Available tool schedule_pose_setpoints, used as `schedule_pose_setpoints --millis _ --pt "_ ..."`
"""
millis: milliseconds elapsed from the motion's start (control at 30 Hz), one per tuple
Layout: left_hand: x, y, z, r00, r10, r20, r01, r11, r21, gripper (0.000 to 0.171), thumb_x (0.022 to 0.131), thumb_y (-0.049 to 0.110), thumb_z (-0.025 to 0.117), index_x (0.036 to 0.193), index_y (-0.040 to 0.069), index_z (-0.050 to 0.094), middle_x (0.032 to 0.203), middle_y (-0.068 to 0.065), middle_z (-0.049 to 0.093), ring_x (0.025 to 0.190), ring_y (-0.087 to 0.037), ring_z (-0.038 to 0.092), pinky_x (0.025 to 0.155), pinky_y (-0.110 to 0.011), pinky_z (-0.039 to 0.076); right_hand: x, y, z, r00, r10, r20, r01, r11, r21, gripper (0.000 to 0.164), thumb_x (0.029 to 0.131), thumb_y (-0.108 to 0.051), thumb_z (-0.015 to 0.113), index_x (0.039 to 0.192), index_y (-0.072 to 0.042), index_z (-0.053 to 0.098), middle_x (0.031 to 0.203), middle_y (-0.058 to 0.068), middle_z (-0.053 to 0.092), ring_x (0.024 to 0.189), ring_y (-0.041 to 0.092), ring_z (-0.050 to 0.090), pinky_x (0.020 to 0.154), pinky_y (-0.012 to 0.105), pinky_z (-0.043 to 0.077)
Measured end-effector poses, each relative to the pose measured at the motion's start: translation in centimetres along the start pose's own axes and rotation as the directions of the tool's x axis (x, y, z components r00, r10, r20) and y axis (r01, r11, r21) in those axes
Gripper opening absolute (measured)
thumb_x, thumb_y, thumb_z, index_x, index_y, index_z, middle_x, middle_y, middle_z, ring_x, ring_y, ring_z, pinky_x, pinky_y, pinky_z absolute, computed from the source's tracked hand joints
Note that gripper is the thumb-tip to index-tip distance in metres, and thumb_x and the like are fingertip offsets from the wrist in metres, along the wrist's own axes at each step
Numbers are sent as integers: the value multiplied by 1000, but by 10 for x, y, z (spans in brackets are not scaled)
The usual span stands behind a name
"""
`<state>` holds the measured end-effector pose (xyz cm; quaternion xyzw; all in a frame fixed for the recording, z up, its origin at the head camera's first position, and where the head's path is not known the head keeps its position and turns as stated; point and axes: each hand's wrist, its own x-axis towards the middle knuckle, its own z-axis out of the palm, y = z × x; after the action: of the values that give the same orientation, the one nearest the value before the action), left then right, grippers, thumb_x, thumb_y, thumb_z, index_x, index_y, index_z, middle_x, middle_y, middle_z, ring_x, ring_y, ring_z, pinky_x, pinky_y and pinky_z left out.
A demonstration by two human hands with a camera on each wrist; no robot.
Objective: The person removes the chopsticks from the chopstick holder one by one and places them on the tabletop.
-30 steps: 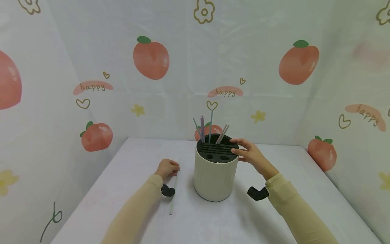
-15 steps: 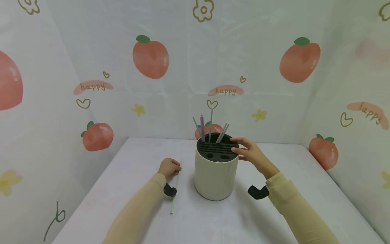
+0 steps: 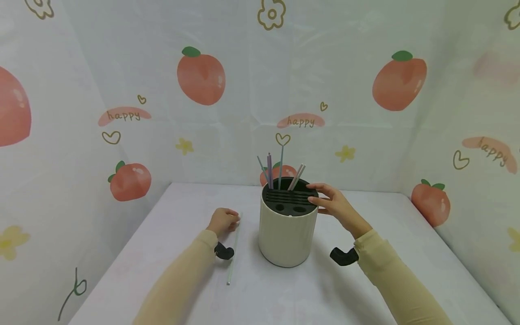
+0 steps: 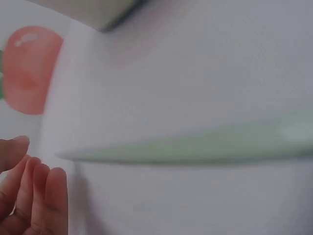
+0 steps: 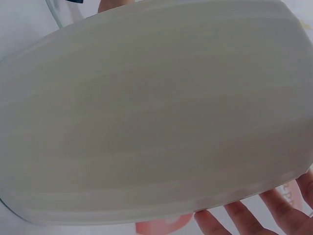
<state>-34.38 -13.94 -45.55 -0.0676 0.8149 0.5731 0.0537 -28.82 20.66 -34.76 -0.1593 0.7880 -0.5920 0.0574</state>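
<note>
A cream utensil holder with a black slotted insert stands upright on the white table. Several thin purple, blue and pinkish chopsticks rise from its back compartment. My right hand holds its right rim, some fingertips over the insert; in the right wrist view fingers lie against the outer wall. A pale green chopstick lies on the table left of the holder. My left hand is beside its far end. In the left wrist view a gap shows between the fingertips and that chopstick.
A white cloth with fruit prints hangs behind and along both sides of the table. A black wrist mount sits under the left sleeve, another black mount under the right.
My left hand shifts slightly right, then back left off the green chopstick, which turns only a little on the table. The right hand and the utensil holder keep their places.
</note>
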Motion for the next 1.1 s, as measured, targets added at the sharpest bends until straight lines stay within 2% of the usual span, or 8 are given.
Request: schedule_pose_setpoints --millis 100,200,367,500,600,700,900,1100 --pt "-6 22 -6 997 79 8 -78 993 -91 29 91 6 64 117 -7 62 105 -18 66 93 -29 64 79 -32 59 -1 0 -1 1000 2 2 -2 1000 6 53 95 -21 63 140 -2 43 149 21 36 129 37 46 99 50 49" --pt "-10 54 -11 982 186 16 -180 964 -197 30 93 7 63 120 -6 60 102 -13 66 95 -27 64 86 -34 58 -1 1 -2 1000 5 -1 -5 1000 2 53 95 -21 63 140 -3 43 149 21 35 130 38 45 99 50 49" --pt "-27 112 -21 938 347 9 -322 878 -354 32 94 10 63 122 -4 58 91 2 60 86 -15 63 82 -26 57 -1 1 -2 1000 6 -5 -6 1000 8 52 94 -20 63 140 -4 44 149 20 36 130 38 45 100 53 48" --pt "-41 140 -23 895 446 18 -396 812 -428 32 94 9 63 122 -5 55 95 1 60 84 -12 63 80 -24 57 -1 1 0 1000 8 -2 -8 1000 21 53 94 -20 63 140 -4 44 148 20 37 126 31 49 98 50 49" --pt "-47 150 -20 872 487 44 -417 787 -455 30 94 6 63 121 -5 55 98 0 59 85 -12 62 82 -26 58 -1 1 0 1000 10 1 -10 1000 24 53 94 -20 63 141 -4 43 148 20 37 124 28 50 98 49 49" --pt "-50 152 -13 861 502 79 -418 788 -452 30 94 5 62 121 -6 55 98 0 59 87 -12 62 84 -27 57 0 1 0 1000 11 3 -11 1000 25 53 94 -20 63 141 -4 43 149 20 36 126 31 48 99 51 48" --pt "-50 148 1 865 490 103 -414 815 -405 31 94 6 62 120 -8 54 96 2 60 89 -13 64 84 -27 57 1 2 -1 1000 9 2 -10 1000 27 53 94 -21 63 141 -5 43 150 19 35 130 36 45 100 52 48" --pt "-45 142 12 862 493 116 -404 808 -429 22 92 3 64 111 -6 56 96 1 60 84 -9 64 82 -26 57 0 2 -1 1000 6 3 -6 1000 27 53 94 -21 63 141 -4 43 151 20 34 130 36 44 100 52 48"
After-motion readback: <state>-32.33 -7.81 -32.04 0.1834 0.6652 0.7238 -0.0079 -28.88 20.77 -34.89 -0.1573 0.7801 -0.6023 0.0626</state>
